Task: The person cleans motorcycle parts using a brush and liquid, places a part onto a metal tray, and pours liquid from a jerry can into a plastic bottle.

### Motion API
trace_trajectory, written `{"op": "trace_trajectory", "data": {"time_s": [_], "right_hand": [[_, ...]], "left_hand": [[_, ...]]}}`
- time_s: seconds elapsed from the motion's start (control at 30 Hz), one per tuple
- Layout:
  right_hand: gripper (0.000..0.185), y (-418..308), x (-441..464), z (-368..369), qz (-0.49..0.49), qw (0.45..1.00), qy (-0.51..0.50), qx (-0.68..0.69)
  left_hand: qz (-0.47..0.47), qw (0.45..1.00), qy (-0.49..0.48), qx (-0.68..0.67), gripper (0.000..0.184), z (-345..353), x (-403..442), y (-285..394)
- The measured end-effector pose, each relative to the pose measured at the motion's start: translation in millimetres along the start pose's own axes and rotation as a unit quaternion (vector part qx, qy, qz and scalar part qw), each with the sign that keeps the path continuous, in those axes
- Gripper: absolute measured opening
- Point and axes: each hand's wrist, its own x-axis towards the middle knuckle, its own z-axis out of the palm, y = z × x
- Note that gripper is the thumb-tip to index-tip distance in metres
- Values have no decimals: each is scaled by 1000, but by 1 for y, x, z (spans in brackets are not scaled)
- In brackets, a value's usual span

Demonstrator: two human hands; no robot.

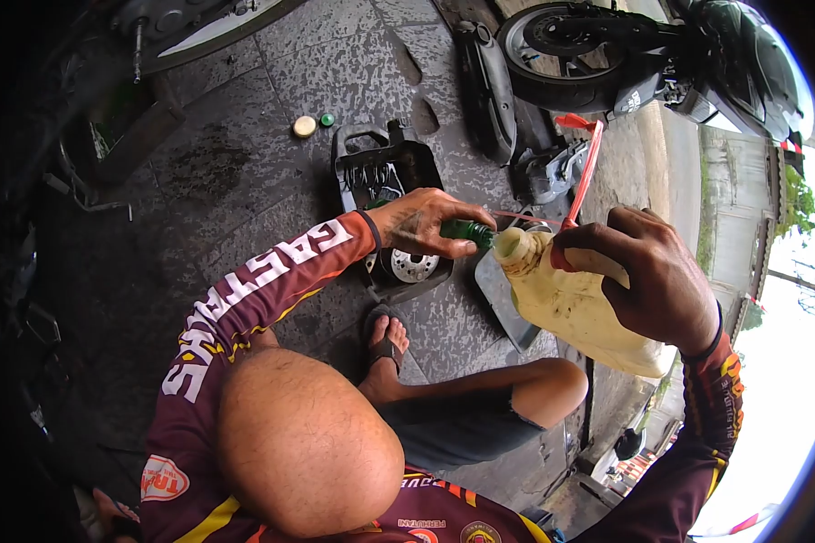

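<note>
My left hand (430, 222) is closed around a small green bottle (466, 232), whose neck points at the mouth of a yellowish plastic jerrycan (575, 303). The bottle's tip is right beside that mouth; whether they touch is unclear. My right hand (643, 267) grips the jerrycan by its handle, fingers wrapped round it. The jerrycan is tilted, and a red strap (587, 172) is tied near the handle. Below my left hand, a black cut-open container (342, 167) holds metal parts and a round perforated metal piece (410, 264).
A cream cap (305, 127) and a green cap (327, 119) lie on the tiled floor. Near the jerrycan is a grey tray (509, 303). Black motorcycle parts (489, 95) lie beside a wheel (566, 45). My bent knee (561, 389) is beneath the jerrycan.
</note>
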Motion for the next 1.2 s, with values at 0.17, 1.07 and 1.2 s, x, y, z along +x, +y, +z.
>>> {"op": "trace_trajectory", "data": {"time_s": [0.17, 1.07, 1.2], "right_hand": [[43, -1, 0, 0, 11, 1000, -2, -6], [41, -1, -1, -1, -12, 1000, -5, -3], [40, -1, -1, -1, 4, 1000, -10, -9]], "left_hand": [[-2, 1000, -4, -1, 45, 0, 0, 1], [1, 1000, -9, 0, 47, -2, 1, 4], [-12, 1000, -15, 2, 49, -2, 1, 5]]}}
